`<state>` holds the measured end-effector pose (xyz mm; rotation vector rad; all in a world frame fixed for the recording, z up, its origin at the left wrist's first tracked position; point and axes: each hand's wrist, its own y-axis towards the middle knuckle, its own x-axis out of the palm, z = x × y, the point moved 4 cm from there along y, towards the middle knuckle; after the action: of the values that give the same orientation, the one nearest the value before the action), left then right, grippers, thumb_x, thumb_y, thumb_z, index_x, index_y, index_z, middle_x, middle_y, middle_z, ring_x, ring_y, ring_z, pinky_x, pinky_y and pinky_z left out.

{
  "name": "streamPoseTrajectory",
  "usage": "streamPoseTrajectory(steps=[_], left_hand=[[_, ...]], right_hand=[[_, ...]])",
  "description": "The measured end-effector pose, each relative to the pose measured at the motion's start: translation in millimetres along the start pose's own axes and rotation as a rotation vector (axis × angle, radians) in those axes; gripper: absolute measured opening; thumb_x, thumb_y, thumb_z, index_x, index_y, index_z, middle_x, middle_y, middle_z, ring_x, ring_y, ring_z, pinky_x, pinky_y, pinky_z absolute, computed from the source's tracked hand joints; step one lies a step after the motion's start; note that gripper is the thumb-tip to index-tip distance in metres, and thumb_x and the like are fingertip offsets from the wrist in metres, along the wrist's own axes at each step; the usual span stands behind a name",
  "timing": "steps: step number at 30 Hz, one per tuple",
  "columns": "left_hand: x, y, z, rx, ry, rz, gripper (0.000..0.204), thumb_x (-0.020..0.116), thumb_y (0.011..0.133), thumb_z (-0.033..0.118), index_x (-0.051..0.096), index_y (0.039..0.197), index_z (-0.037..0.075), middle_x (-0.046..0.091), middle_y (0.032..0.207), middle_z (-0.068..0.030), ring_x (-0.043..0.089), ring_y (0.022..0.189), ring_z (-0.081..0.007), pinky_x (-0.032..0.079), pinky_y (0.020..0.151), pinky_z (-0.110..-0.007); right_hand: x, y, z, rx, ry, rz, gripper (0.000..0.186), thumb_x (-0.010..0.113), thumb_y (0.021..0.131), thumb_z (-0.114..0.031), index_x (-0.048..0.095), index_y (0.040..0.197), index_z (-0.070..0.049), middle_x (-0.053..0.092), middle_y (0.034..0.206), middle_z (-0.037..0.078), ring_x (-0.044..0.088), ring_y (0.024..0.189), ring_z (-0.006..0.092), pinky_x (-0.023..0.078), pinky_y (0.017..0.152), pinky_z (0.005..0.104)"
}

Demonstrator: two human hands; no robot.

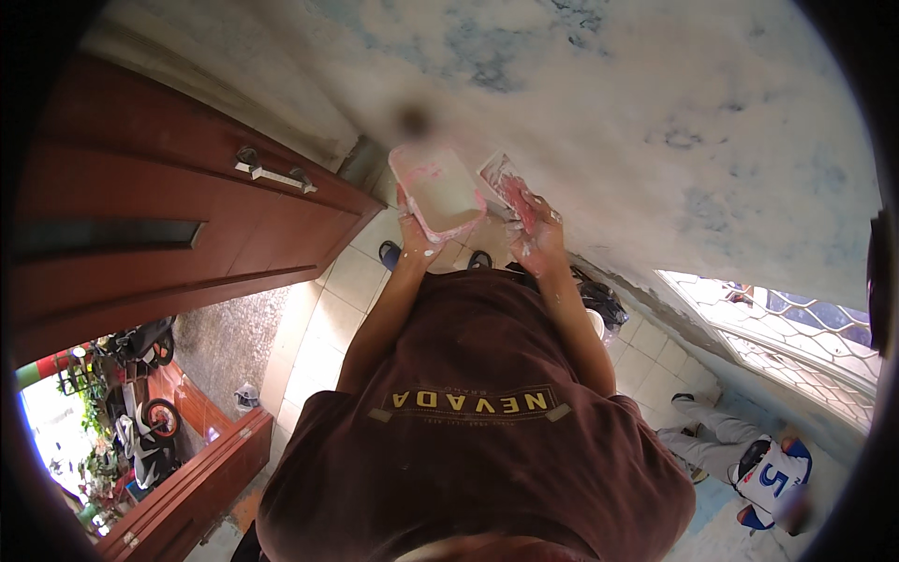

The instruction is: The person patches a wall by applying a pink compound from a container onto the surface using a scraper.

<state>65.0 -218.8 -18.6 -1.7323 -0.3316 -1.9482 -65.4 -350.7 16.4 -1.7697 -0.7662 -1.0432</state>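
My left hand (412, 228) grips a rectangular plastic tub (440, 197) with a pale, pink-smeared rim and white paste inside. Just to its right, my right hand (537, 234) is closed on a flat scraper (506, 178) coated in white and pink paste. White smears mark both hands. The pale, patchy wall (637, 112) fills the upper right, beyond the scraper; whether the scraper touches it I cannot tell.
A brown door (159, 187) with a silver handle stands left, above a tiled floor (342, 304). Motorbikes (140, 431) show through the doorway. A grilled window (777, 318), a black bag (599, 300) and a person (749, 459) in a white-and-blue shirt are at the right.
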Motion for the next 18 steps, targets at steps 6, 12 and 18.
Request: streamPoseTrajectory(steps=[6,12,18], left_hand=[[-28.2,-10.8,19.4,0.120,0.062,0.130,0.072,0.041,0.098,0.067,0.041,0.149,0.016,0.053,0.142,-0.0109,0.054,0.130,-0.0345,0.045,0.109,-0.058],[-42.7,-13.3,34.1,0.166,0.073,0.198,0.070,0.041,0.099,0.066,0.041,0.148,0.016,0.053,0.141,-0.0110,0.054,0.130,-0.0356,0.045,0.109,-0.057],[-43.7,-9.1,27.5,0.110,0.086,0.204,0.068,0.040,0.100,0.064,0.041,0.148,0.016,0.053,0.142,-0.0107,0.053,0.131,-0.0358,0.044,0.110,-0.057]], right_hand=[[-38.4,55.1,9.1,0.126,0.244,-0.072,0.029,0.056,0.098,-0.012,0.061,0.120,0.006,0.067,0.108,0.016,0.068,0.091,0.0195,0.061,0.076,0.0239],[-42.7,81.5,-40.2,-0.161,0.382,0.102,0.035,0.050,0.099,-0.004,0.051,0.130,0.012,0.063,0.116,0.021,0.068,0.093,0.0212,0.062,0.084,0.0251],[59.4,-8.3,-92.1,-0.249,0.509,-0.287,0.047,0.051,0.098,-0.003,0.040,0.141,0.012,0.061,0.117,0.019,0.068,0.092,0.0194,0.061,0.082,0.0259]])
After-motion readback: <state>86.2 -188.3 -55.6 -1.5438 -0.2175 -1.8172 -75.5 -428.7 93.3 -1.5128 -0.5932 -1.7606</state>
